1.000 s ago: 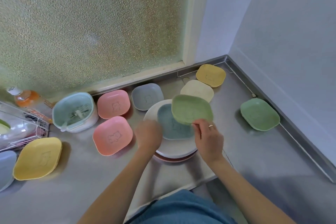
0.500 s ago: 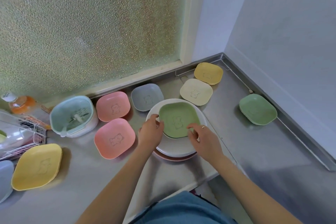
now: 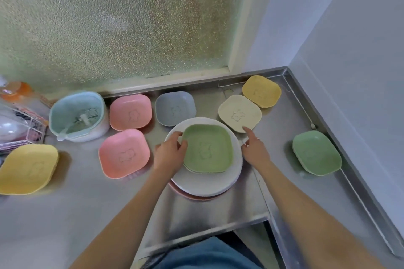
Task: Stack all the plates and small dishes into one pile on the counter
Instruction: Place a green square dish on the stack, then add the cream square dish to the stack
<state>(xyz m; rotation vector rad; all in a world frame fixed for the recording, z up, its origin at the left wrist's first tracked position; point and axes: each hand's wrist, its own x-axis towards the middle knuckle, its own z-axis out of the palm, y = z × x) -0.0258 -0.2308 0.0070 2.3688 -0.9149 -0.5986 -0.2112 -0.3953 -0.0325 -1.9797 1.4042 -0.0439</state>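
Left hand (image 3: pixel 169 155) fingers curled on green dish (image 3: pixel 207 150) atop pile. Right hand (image 3: pixel 254 150) empty, forefinger extended toward cream dish (image 3: pixel 239 113), just ahead, nearest.

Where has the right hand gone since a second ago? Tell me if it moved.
Yes. The right hand left the green dish on the pile and moved right, toward the cream dish.

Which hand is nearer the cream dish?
Right. The right hand points at the cream dish, fingertip at its near edge; the left hand rests across the pile, by the green dish.
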